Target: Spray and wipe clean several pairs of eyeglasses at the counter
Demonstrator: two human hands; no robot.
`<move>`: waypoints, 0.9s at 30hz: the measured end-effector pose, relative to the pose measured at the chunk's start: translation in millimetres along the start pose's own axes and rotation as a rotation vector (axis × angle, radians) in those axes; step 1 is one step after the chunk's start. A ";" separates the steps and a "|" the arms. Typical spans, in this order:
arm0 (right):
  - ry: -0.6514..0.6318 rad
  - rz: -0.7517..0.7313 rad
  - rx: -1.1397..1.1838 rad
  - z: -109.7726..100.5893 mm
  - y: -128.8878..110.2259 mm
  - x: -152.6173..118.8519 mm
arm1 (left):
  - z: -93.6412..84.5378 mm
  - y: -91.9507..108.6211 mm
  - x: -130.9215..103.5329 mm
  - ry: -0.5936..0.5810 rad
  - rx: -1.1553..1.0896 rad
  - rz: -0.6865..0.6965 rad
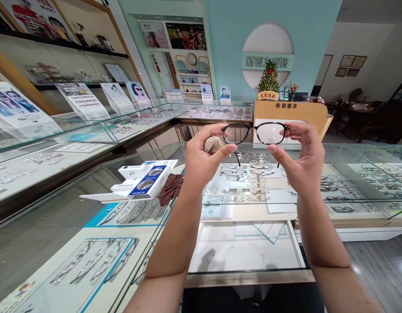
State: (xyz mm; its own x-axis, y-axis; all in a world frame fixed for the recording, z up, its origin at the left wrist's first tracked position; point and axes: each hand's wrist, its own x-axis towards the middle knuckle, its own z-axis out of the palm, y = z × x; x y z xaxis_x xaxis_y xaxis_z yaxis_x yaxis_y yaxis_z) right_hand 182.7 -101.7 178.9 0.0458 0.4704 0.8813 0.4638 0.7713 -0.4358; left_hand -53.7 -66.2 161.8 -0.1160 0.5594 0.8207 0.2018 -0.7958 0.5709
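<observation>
A pair of black-rimmed eyeglasses is held up in front of me, its temples unfolded and pointing back toward me. My left hand pinches the left end of the frame between thumb and fingers. Tucked in that same palm is a crumpled beige cloth. At the right end of the frame, my right hand grips the rim near the hinge with thumb and fingertips. Both hands are above the glass display counter. A faint logo shows on the right lens.
Below my arms, a white drawer stands pulled out from the glass counter, which holds rows of glasses. On the glass at left lie a blue and white box and a brown cloth. A yellow cashier desk stands farther back.
</observation>
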 end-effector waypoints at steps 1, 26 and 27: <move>-0.002 0.006 0.012 0.0 0.2 -0.1 | -0.2 0.0 0.1 -0.001 0.001 0.002; -0.172 0.104 0.053 -9.6 18.8 9.1 | 3.0 24.2 -8.5 0.149 0.271 0.251; -0.177 0.105 0.052 -9.7 19.1 9.3 | 3.1 23.9 -8.7 0.148 0.275 0.253</move>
State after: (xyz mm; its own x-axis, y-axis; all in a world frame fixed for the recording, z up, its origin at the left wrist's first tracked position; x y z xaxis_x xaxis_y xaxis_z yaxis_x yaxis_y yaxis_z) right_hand 200.6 -86.7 180.6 -0.0670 0.6138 0.7866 0.4181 0.7331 -0.5365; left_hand -44.8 -89.4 168.2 -0.1645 0.2984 0.9402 0.4927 -0.8009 0.3404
